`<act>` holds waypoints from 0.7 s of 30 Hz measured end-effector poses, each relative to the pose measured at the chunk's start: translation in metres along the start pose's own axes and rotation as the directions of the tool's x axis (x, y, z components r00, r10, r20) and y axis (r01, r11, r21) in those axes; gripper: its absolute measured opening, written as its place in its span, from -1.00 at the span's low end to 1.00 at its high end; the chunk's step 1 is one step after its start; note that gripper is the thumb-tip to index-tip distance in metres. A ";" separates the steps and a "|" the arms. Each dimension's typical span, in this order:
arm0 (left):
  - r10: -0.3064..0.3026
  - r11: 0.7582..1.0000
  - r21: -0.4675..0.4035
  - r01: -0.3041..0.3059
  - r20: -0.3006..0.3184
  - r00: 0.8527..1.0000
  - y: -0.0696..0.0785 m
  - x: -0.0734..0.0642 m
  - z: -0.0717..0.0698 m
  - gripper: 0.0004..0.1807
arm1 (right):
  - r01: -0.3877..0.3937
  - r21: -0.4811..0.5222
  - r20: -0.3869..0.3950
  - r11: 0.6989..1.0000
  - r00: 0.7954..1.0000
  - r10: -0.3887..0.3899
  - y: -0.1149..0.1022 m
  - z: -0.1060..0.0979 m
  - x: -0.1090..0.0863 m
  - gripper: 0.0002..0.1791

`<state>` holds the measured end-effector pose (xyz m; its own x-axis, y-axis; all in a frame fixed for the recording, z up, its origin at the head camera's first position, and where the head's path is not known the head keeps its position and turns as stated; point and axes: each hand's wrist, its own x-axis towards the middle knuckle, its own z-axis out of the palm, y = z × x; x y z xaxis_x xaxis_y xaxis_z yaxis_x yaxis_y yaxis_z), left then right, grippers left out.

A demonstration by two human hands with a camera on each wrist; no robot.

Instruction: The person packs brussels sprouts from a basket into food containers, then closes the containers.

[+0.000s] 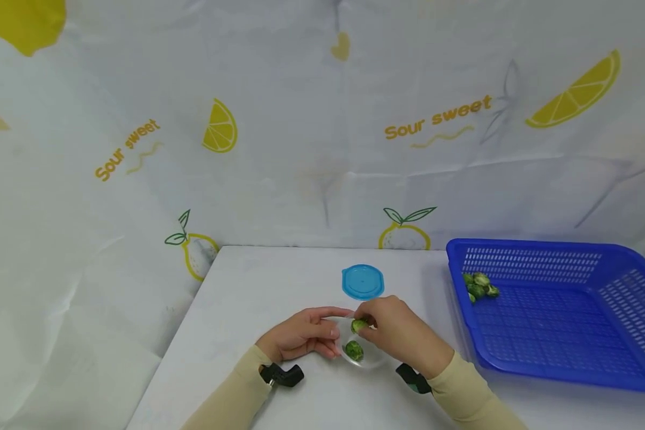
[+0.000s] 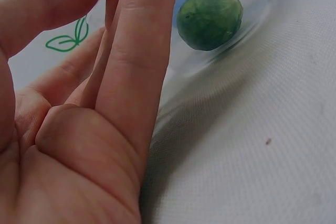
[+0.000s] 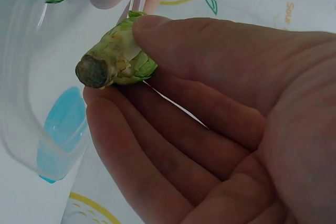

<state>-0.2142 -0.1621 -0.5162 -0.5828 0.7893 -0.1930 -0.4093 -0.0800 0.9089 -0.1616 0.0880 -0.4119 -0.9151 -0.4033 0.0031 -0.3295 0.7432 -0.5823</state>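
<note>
My left hand grips the left rim of a clear plastic container, thumb on one side of the wall and fingers on the other. Inside it lies one Brussels sprout, which also shows as a round green head in the left wrist view. Over the far part of the container, my right hand pinches a second Brussels sprout between thumb and fingers. Its dark cut stem points away from the palm in the right wrist view.
A blue lid lies flat on the white table behind the container. On the right stands a large blue basket, with several Brussels sprouts in its far left corner. A lemon-printed sheet hangs behind the table.
</note>
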 end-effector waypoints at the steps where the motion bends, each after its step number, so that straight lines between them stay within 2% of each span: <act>1: 0.000 1.000 0.000 0.000 0.003 1.000 0.000 0.000 0.000 -0.36 | -0.003 -0.002 -0.003 1.000 1.000 0.003 -0.001 0.000 0.000 -0.86; 21: 0.006 1.000 -0.003 -0.006 0.020 1.000 0.001 0.000 0.000 -0.35 | 0.073 -0.037 0.009 0.997 0.997 -0.073 0.001 0.011 0.002 -0.87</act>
<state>-0.2143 -0.1620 -0.5154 -0.5707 0.8011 -0.1802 -0.4078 -0.0861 0.9090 -0.1611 0.0819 -0.4216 -0.8863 -0.4615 0.0380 -0.4040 0.7308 -0.5502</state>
